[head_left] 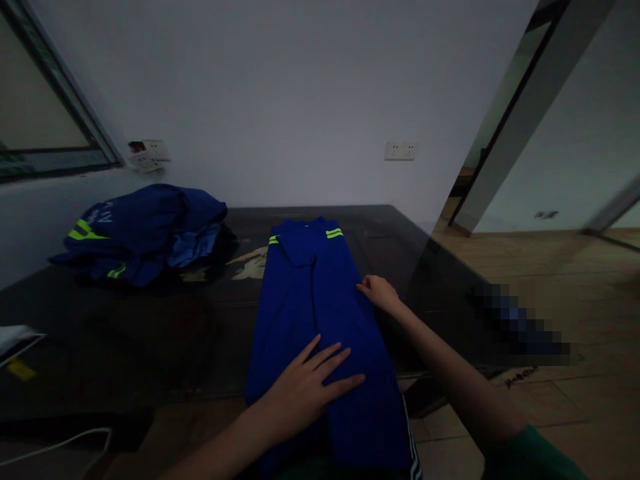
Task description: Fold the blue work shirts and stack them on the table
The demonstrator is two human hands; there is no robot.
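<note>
A blue work jacket (340,300) with yellow-green stripes near its collar lies folded into a long strip, its collar toward the wall and its lower part hanging over the table's near edge. My left hand (317,380) rests palm down on the lower front of the jacket, fingers spread. At the jacket's right edge, my right hand (379,292) is closed, fingertips pinching the cloth there.
On the dark table (150,333), a heap of blue clothing (150,230) with yellow-green stripes sits at the back left. A white object (17,340) lies at the left edge. Sockets (400,151) are on the wall behind. A pixelated patch covers something at the right corner.
</note>
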